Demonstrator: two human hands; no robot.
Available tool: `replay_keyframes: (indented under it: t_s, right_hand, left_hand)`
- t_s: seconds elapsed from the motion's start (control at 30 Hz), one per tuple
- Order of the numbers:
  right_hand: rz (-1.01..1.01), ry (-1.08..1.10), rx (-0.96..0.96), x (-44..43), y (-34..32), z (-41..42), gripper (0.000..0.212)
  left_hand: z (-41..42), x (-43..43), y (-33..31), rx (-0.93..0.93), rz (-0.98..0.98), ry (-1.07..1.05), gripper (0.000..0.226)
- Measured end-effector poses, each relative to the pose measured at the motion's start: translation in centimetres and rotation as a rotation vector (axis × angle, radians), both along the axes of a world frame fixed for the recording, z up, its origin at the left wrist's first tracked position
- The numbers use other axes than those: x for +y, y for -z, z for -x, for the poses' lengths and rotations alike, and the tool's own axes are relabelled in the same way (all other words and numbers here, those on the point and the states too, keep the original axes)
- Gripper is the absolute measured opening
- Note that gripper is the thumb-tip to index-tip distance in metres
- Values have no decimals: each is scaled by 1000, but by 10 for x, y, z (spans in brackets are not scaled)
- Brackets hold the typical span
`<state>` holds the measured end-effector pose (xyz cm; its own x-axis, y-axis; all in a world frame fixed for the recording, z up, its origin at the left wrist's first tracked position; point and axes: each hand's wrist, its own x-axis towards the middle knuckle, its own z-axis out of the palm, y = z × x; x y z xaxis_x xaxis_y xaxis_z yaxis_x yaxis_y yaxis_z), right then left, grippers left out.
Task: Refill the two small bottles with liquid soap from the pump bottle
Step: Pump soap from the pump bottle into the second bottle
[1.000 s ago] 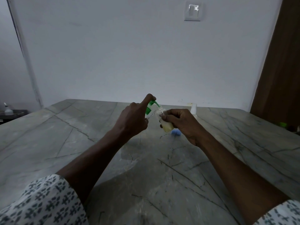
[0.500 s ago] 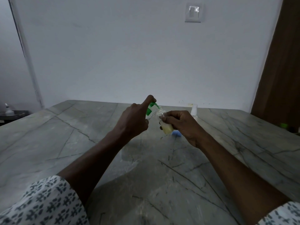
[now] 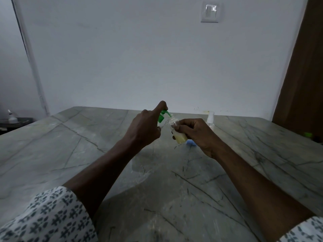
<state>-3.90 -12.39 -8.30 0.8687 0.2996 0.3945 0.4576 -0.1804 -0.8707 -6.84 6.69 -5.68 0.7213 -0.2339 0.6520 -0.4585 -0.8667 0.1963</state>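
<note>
Green-topped pump bottle [image 3: 163, 116] gripped by the left hand [image 3: 143, 131] — right hand [image 3: 198, 136] pinches a small bottle [image 3: 180, 137].

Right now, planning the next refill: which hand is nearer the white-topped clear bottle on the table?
Right. The right hand sits in front of the white-topped bottle; the left hand, on the green pump, is farther left.
</note>
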Motion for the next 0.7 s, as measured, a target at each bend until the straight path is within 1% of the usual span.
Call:
replay_keyframes:
  t_s: [0.1, 0.17, 0.3, 0.4, 0.47, 0.7]
  right_hand:
    - [-23, 9, 5, -2, -1, -2, 13]
    - [-37, 2, 8, -3, -1, -2, 11]
    - [-31, -17, 3, -3, -1, -1, 10]
    - [-9, -19, 7, -1, 1, -2, 17]
    - [-7, -21, 12, 0, 2, -2, 20]
    - [-53, -20, 25, -3, 0, -3, 20]
  left_hand:
    - [0, -1, 0, -11, -14, -15, 70]
    - [0, -2, -1, -21, -17, -11, 71]
    - [1, -2, -1, -17, -3, -7, 67]
    - [0, 0, 1, -13, 13, -15, 59]
    - [-1, 1, 2, -15, 14, -13, 58]
    - [-3, 0, 1, -34, -15, -22, 71]
